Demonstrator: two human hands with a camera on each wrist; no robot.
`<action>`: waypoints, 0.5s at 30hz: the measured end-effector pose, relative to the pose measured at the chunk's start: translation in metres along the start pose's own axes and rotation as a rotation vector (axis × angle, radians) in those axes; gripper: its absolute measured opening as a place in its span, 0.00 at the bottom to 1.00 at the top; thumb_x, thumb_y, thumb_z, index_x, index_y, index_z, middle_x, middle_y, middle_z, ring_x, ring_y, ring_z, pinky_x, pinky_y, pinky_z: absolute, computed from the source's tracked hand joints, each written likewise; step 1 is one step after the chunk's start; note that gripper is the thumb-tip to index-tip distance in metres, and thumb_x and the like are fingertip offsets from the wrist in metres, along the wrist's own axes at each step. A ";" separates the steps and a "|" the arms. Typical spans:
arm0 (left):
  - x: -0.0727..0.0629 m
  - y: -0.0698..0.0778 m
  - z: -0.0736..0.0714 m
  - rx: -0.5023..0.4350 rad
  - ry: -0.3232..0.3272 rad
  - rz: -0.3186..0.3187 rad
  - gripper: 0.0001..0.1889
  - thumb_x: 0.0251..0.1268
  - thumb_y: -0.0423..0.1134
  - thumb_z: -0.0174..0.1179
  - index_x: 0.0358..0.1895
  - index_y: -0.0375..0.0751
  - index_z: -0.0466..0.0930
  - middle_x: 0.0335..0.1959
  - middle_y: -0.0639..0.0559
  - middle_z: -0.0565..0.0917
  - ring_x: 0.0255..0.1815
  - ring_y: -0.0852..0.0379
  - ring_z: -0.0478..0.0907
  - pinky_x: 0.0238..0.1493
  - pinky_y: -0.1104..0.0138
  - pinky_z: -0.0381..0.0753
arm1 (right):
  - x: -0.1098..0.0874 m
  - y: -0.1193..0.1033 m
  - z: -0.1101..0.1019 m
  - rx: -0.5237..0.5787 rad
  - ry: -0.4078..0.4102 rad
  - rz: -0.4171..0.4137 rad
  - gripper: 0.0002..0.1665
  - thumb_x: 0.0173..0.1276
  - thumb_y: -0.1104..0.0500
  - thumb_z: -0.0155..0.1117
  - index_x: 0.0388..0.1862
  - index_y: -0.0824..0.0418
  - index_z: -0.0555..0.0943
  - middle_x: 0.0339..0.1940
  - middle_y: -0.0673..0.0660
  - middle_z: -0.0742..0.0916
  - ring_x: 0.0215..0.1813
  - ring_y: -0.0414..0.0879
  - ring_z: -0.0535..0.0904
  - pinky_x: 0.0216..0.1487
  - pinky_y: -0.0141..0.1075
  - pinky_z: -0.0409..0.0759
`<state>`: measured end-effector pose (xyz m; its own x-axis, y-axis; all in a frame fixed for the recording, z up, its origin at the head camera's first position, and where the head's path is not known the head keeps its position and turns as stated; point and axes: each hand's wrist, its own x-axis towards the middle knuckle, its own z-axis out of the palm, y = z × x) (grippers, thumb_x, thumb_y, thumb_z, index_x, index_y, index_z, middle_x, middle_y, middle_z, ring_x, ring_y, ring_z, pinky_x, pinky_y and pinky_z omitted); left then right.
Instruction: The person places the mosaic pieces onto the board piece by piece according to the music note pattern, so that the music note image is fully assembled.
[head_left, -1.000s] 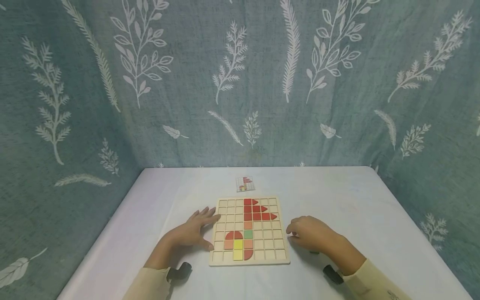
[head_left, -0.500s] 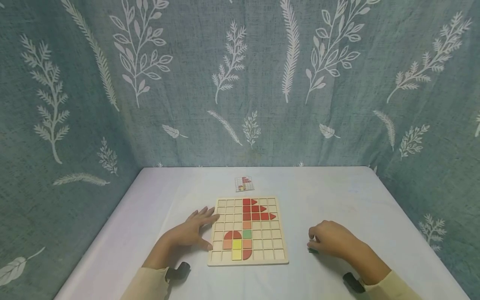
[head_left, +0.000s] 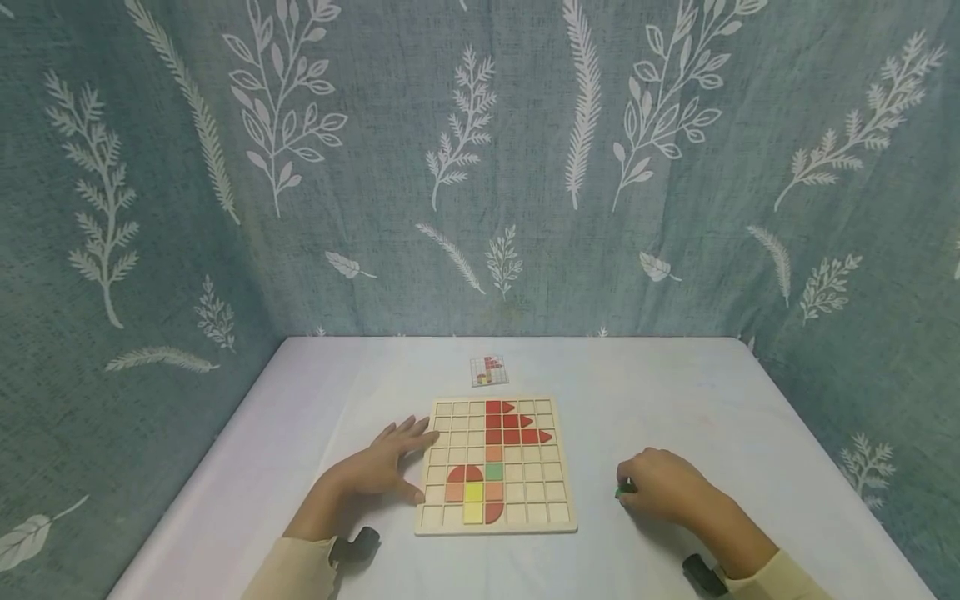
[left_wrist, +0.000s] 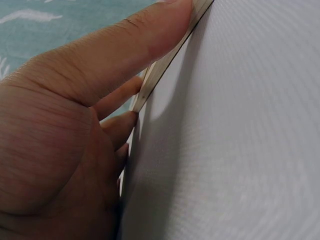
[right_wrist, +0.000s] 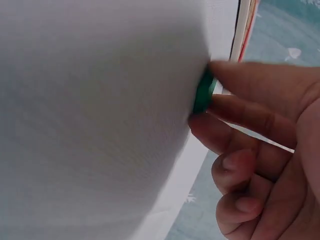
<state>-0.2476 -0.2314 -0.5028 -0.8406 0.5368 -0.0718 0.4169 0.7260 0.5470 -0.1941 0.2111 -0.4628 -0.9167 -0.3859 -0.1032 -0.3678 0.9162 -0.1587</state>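
A wooden grid board lies on the white table, bearing red, orange, yellow and green tiles. My left hand rests with spread fingers at its left edge; in the left wrist view the thumb touches the board's side. To the right of the board, my right hand pinches a small green tile between thumb and fingertips, low over the tabletop. The tile's exact shape is mostly hidden by the fingers. Red tiles form stepped rows at the board's upper middle.
Behind the board lies a small pattern card printed with a grid and coloured shapes. The white table ends at a green-grey curtain with white leaf prints, which also hangs at both sides.
My right hand has moved away from the board's right edge, outward to the right, and now pinches the green tile there. The left hand and board have stayed in place.
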 end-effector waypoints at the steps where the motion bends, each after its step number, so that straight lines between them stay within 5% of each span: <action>1: 0.000 0.000 0.001 -0.001 -0.004 -0.006 0.58 0.32 0.64 0.75 0.74 0.49 0.62 0.78 0.45 0.50 0.78 0.43 0.36 0.74 0.47 0.32 | 0.000 0.000 0.001 -0.005 0.019 -0.012 0.05 0.55 0.59 0.74 0.29 0.52 0.85 0.24 0.41 0.81 0.29 0.39 0.76 0.37 0.40 0.80; 6: -0.002 0.001 0.000 -0.006 -0.009 -0.010 0.58 0.33 0.63 0.75 0.74 0.48 0.62 0.78 0.44 0.49 0.78 0.42 0.36 0.74 0.46 0.32 | 0.002 0.002 0.005 -0.007 0.102 -0.088 0.12 0.57 0.68 0.69 0.36 0.53 0.87 0.33 0.42 0.84 0.39 0.41 0.81 0.46 0.40 0.82; 10: -0.002 0.001 -0.001 -0.004 -0.010 -0.025 0.58 0.34 0.63 0.75 0.75 0.49 0.61 0.78 0.45 0.49 0.78 0.42 0.35 0.74 0.46 0.32 | 0.003 0.001 0.006 -0.005 0.121 -0.072 0.10 0.60 0.67 0.68 0.40 0.57 0.87 0.39 0.50 0.88 0.47 0.48 0.83 0.51 0.45 0.81; 15: 0.000 0.000 0.000 0.004 -0.014 -0.026 0.57 0.35 0.64 0.75 0.75 0.50 0.61 0.78 0.45 0.49 0.78 0.42 0.35 0.74 0.46 0.32 | 0.004 0.000 0.007 -0.032 0.091 -0.031 0.06 0.60 0.56 0.72 0.33 0.56 0.85 0.28 0.45 0.83 0.32 0.42 0.78 0.40 0.41 0.81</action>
<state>-0.2472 -0.2312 -0.5031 -0.8463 0.5237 -0.0975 0.3965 0.7415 0.5413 -0.1966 0.2093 -0.4703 -0.9146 -0.4044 -0.0092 -0.3999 0.9074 -0.1291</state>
